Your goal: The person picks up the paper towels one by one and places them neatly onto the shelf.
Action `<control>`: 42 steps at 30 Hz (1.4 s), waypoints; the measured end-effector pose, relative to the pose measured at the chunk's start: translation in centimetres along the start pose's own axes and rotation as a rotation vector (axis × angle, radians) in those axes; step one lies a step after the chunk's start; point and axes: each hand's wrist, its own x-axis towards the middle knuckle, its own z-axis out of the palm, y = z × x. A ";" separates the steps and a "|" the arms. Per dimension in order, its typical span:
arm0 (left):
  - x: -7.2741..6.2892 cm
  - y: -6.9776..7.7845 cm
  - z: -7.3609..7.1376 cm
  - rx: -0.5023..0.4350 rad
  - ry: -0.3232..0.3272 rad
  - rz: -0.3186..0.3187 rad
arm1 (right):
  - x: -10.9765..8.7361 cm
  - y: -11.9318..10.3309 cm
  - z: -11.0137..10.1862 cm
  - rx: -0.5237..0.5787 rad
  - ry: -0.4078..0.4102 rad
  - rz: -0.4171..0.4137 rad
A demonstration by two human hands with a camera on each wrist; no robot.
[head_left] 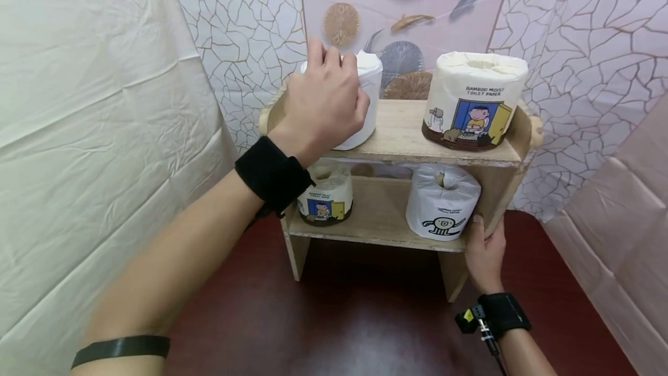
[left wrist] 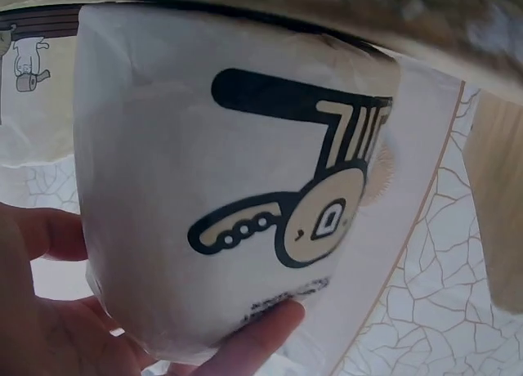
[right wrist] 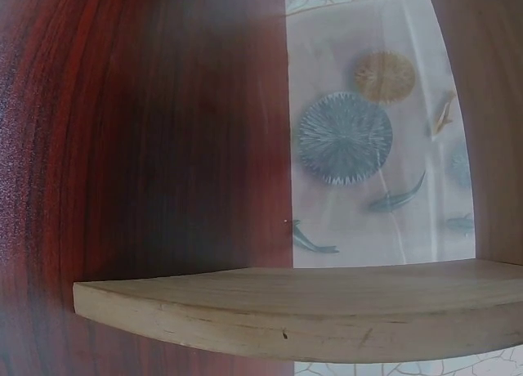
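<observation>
My left hand [head_left: 326, 94] grips a white wrapped toilet paper roll [head_left: 371, 97] at the left of the upper board. In the left wrist view that roll [left wrist: 155, 163] shows a black cartoon figure, and the fingers [left wrist: 261, 335] lie against its side and upper end. It stands on the wooden shelf [head_left: 399, 132]. Low on the shelf's right side panel, my right hand [head_left: 485, 251] holds the edge with the thumb at the front; its other fingers are partly hidden. The right wrist view shows a wooden panel [right wrist: 310, 311] but no hand.
A cream toilet paper roll [head_left: 475, 100] stands at the upper right. Below are another cream roll [head_left: 326, 193], partly behind my left wrist, and a white roll [head_left: 442, 202]. The shelf stands on a dark red table [head_left: 376, 318], with cloth [head_left: 104, 103] hanging at the sides.
</observation>
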 end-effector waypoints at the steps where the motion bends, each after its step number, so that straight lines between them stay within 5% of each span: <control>1: 0.0 0.1 0.1 0.004 0.004 -0.001 | 0.0 0.0 0.0 0.003 0.002 -0.002; 12: -0.4 0.3 0.2 -0.003 0.022 -0.018 | -0.1 -0.2 0.0 0.003 -0.005 0.000; 20: -0.6 -1.5 0.4 -0.068 0.021 -0.046 | -0.2 0.0 0.0 -0.005 -0.002 0.000; 27: -0.5 -3.3 1.0 -0.160 0.064 0.061 | -0.2 0.1 0.0 -0.001 0.002 -0.015; 42: 0.8 -8.3 3.5 -0.589 0.031 0.261 | -0.1 0.3 -0.1 -0.021 -0.001 -0.006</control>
